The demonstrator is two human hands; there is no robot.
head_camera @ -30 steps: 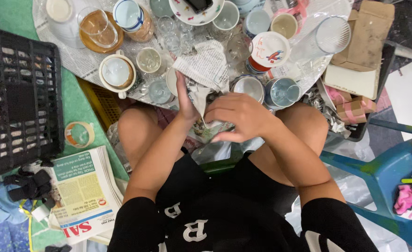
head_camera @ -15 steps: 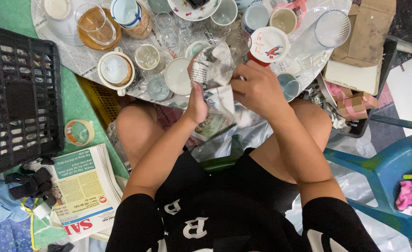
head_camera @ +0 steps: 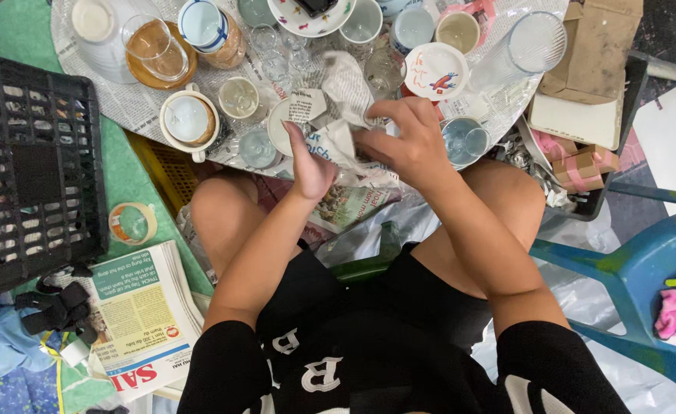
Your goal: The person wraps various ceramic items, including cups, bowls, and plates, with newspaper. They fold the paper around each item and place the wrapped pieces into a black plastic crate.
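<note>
At the near edge of the newspaper-covered round table (head_camera: 108,92), the left hand (head_camera: 311,165) and right hand (head_camera: 403,142) grip newspaper (head_camera: 346,115) around a white saucer (head_camera: 280,126); wrapping well likely needs snug, overlapping folds.

Both forearms reach forward, left hand (head_camera: 311,165) upright and flat, right hand (head_camera: 407,146) with fingers curled.

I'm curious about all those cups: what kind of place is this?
Probably a home floor used for packing crockery: cups and glasses on spread newspaper, a tape roll, a black crate, and both hands wrapping something in a newspaper sheet.
</note>
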